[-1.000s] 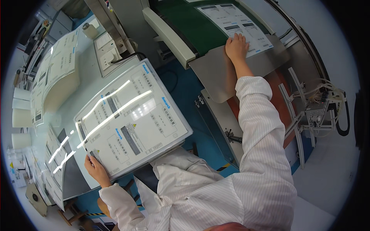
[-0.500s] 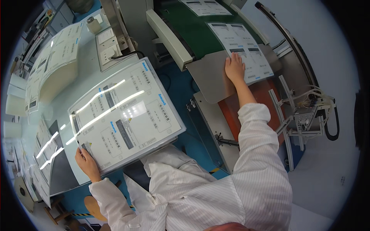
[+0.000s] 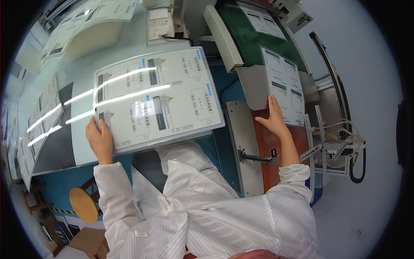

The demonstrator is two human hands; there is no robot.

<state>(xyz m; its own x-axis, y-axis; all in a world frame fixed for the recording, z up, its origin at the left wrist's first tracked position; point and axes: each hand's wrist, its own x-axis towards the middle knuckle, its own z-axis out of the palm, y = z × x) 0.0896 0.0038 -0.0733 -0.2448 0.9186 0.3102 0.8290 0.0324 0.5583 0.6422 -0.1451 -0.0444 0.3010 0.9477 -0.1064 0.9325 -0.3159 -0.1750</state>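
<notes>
My left hand (image 3: 100,139) grips the near left corner of a stack of clear-covered printed sheets (image 3: 179,121), its fingers at the edge. The stack lies on the glass-topped table, and its near edge juts out over my lap. At my right, a white printed sheet (image 3: 285,88) lies partly on the green conveyor belt (image 3: 243,47) and the grey metal plate (image 3: 254,84), reaching over an orange-brown surface (image 3: 271,146). My right hand (image 3: 276,118) is open, thumb spread, with its fingertips at the sheet's near left edge.
Another printed sheet (image 3: 263,19) lies farther up the belt. A metal frame with tubes (image 3: 338,149) stands right of the orange-brown surface. More printed sheets (image 3: 47,110) lie on the table at far left. A round wooden stool (image 3: 84,203) stands below the table.
The view has turned. The sheet on the right has slid toward me, farther off the belt. My right hand has shifted from its left part to its near edge, thumb now spread.
</notes>
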